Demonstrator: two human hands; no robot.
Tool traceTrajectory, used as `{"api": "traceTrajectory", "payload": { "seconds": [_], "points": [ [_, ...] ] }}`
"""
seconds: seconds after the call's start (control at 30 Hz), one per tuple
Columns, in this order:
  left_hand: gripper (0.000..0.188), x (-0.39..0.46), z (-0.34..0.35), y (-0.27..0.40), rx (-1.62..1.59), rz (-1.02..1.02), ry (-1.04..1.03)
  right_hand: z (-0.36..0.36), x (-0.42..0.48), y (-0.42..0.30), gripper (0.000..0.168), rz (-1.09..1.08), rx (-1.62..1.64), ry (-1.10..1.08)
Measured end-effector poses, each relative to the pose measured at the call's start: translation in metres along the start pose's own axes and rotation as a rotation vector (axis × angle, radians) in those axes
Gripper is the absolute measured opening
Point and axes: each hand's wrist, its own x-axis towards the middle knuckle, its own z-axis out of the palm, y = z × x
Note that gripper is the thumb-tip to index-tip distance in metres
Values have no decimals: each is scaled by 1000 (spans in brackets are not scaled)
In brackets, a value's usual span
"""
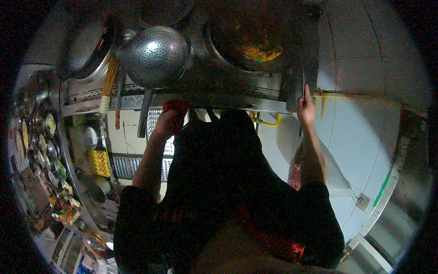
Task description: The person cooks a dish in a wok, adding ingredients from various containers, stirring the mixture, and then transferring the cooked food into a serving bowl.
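Note:
In my left hand (167, 122) is a bunched red cloth (175, 105), held at the front edge of the stove (273, 105). My right hand (306, 111) grips the long thin handle (300, 131) of a utensil, the handle pointing away from me. The far end of that utensil is lost in the dark. Ahead and between my hands sits a dark wok (219, 56) with some orange, yellow and green food (261, 54) at its bottom. A perforated metal strainer ladle (155, 56) rests to the left, its handle jutting over the stove edge toward me.
Left of the strainer lie a bamboo wok brush (111, 78) and another wok (85, 58). Along the far left stands a counter with several bowls of ingredients (51, 150). A yellow tray of eggs (100, 163) sits below it. A tiled wall (359, 137) closes the right side.

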Motion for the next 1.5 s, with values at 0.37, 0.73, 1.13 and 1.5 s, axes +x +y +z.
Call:
{"api": "traceTrajectory", "payload": {
  "seconds": [0.37, 0.73, 1.13, 1.5],
  "points": [
    [53, -24, -1, -31, -150, 175, -167, 8, 33, 15, 55, 23, 282, -152],
    [43, -144, -19, -63, -156, 455, 131, 34, 92, 16, 29, 155, 1443, -814],
    [34, -337, -178, -40, -415, 750, 423, 255, -149, -479, 41, -407, 993, -1510],
    [34, -601, -295, -66, -876, 1105, 1321, 451, -433, -962, 35, -704, 528, -1890]
  ]
}}
